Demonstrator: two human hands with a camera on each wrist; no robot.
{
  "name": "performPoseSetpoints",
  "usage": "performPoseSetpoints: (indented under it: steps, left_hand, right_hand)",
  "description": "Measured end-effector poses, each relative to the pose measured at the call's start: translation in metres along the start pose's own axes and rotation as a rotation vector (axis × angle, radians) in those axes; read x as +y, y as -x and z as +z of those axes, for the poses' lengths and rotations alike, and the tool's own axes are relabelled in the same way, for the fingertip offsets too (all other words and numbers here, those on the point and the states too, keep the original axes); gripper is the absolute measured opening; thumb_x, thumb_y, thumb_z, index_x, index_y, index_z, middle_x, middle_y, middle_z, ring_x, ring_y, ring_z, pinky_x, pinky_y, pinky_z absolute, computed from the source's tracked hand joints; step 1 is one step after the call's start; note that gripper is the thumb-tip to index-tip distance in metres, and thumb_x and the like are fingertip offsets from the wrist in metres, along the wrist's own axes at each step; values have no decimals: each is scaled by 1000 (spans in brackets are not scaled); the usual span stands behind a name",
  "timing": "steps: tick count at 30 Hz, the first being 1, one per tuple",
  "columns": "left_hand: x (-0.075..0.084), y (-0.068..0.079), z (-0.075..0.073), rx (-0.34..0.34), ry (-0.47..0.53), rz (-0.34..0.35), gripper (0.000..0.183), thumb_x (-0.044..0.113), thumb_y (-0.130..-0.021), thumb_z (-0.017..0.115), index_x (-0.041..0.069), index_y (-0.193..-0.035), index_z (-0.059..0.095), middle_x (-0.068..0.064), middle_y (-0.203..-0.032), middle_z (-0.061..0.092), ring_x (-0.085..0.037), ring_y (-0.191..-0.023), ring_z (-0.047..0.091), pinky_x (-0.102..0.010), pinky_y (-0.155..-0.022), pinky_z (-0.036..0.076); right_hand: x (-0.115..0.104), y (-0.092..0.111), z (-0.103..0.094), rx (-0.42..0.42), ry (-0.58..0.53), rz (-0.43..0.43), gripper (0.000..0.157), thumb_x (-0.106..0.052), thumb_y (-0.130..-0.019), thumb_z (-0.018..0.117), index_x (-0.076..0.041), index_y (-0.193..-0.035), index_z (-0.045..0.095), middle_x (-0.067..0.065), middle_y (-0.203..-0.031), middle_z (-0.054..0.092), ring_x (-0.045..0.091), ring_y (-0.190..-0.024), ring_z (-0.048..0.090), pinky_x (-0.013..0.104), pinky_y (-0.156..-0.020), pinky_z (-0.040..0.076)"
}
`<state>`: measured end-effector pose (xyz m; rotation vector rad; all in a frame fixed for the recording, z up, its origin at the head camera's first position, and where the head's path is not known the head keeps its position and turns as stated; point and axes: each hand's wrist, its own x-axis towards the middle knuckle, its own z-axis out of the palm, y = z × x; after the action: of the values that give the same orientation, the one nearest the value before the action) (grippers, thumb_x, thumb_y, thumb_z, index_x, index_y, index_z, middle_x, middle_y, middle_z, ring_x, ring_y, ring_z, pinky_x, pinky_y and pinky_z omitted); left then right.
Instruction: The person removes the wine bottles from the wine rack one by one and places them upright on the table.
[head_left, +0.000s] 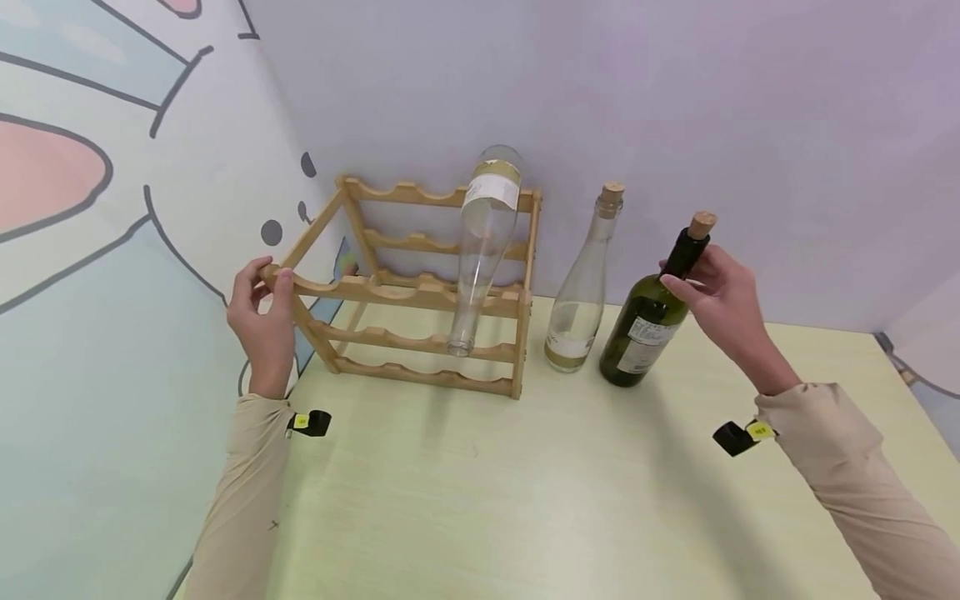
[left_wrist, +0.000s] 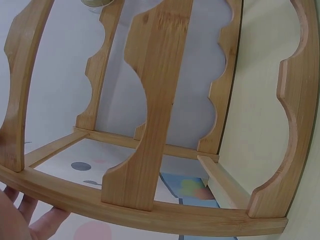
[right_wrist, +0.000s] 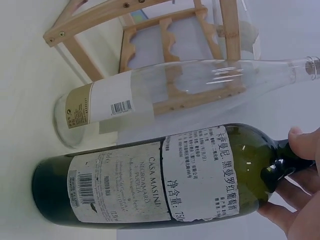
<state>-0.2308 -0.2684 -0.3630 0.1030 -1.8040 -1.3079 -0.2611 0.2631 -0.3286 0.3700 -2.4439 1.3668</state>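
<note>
My right hand [head_left: 722, 292] grips the neck of a dark green wine bottle [head_left: 643, 333], which has a cork in its mouth and paper labels on its side. In the right wrist view, thumb and fingers wrap the neck of the same bottle [right_wrist: 150, 185]. My left hand [head_left: 262, 321] holds the front left top corner of a wooden wine rack [head_left: 405, 292]; the left wrist view shows its fingers at the rack's rail [left_wrist: 150, 220]. A clear glass bottle [head_left: 487, 225] lies on the rack's top tier at its right side, mouth toward me.
Between the rack and the green bottle stands a corked clear bottle [head_left: 577, 317] on the pale table [head_left: 480, 500]. Behind runs a plain wall [head_left: 675, 100]. A wall with painted cartoon shapes [head_left: 97, 350] rises close on the left.
</note>
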Motion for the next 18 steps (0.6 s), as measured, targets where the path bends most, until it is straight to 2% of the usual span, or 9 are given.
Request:
performPoseSetpoints:
  steps: [4,8,14,18]
  left_hand:
    - [3,1,-1,0,0,-8,28,24,-91,63,15,-118,64,-4,-108,61,-13,-96,50,-24,-85,41]
    - [0,2,-2,-7,0,-9,29,26,-91,64,16,-118,64,-3,-108,62,-13,-97,51,-25,-85,42]
    - [1,2,-3,-6,6,-10,29,28,-91,64,18,-118,64,-1,-106,62,-14,-95,51,-25,-85,41]
    - [3,1,-3,-8,1,-39,31,29,-90,65,18,-119,63,0,-108,61,-14,-96,51,-25,-83,43]
  right_hand:
    - [0,2,3,6,18,5,36,-15,-90,65,-4,-122,52,12,-115,63,0,-99,58,16,-87,49]
    - [-1,4,4,-1,99,42,40,-23,-92,62,-5,-125,49,10,-115,60,0,-101,54,18,-87,50]
    - [-7,10,3,-25,148,78,45,-27,-91,63,-5,-127,48,8,-116,55,10,-105,52,14,-81,48]
    - [-10,15,2,2,139,83,47,-25,-89,65,-4,-128,47,8,-116,54,7,-104,51,9,-77,45]
